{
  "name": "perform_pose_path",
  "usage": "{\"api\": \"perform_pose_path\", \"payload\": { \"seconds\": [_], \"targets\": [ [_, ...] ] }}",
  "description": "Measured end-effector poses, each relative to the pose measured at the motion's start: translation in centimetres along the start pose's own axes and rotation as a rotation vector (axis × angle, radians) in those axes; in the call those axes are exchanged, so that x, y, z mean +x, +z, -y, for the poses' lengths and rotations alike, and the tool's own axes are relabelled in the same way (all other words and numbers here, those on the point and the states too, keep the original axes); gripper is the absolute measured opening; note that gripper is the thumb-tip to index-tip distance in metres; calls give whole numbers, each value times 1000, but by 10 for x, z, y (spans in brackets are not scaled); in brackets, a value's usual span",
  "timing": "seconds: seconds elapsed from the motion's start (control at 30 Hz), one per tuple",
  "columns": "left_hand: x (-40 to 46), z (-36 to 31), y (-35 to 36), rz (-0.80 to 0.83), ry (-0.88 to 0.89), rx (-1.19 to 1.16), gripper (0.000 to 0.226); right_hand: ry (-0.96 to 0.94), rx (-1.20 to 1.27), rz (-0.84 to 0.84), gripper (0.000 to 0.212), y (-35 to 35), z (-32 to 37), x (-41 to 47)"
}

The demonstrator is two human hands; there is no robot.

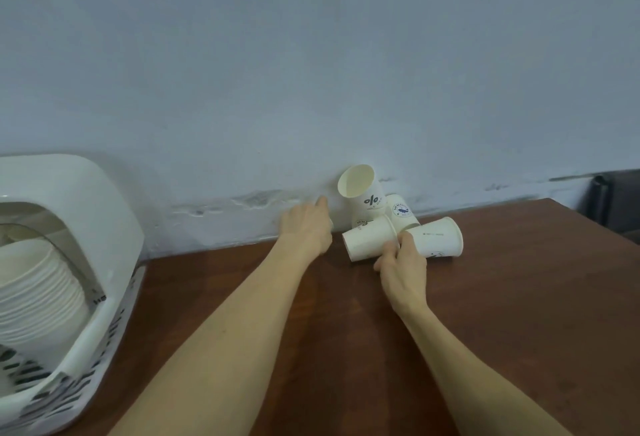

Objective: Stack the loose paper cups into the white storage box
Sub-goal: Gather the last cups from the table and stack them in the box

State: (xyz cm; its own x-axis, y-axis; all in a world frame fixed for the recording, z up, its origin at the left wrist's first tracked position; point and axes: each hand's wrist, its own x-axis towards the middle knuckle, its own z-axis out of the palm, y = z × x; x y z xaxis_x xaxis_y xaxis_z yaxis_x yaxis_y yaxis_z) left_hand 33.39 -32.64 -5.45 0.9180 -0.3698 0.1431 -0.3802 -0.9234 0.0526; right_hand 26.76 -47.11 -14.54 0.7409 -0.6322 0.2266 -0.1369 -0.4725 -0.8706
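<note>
Five loose paper cups (370,240) at the tabletop's (485,297) far edge; right hand (401,262) pinches one, left hand (306,224) open. I'd nest them before lifting.

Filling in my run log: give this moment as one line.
right hand: grips lying cup | left hand: reaching beside pile, holds nothing | white storage box: holds a stack | table
</note>
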Motion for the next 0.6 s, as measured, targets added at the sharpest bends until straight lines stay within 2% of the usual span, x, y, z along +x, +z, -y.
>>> {"api": "perform_pose_path", "payload": {
  "seconds": [0.2,0.27,0.4,0.6],
  "targets": [
    [-36,4,-19,-28,53,23,40,16,32,13,13,-12,11,-9],
    [-60,8,-29,-37,89,62,33,48,45,17,11,-19,14,-16],
    [-109,21,-48,-55,100,-2,12,90,84,-29,20,-33,22,-44],
    [-168,36,-68,-55,46,-35,33,26,25,11,22,-55,37,-120]
  ]
}}
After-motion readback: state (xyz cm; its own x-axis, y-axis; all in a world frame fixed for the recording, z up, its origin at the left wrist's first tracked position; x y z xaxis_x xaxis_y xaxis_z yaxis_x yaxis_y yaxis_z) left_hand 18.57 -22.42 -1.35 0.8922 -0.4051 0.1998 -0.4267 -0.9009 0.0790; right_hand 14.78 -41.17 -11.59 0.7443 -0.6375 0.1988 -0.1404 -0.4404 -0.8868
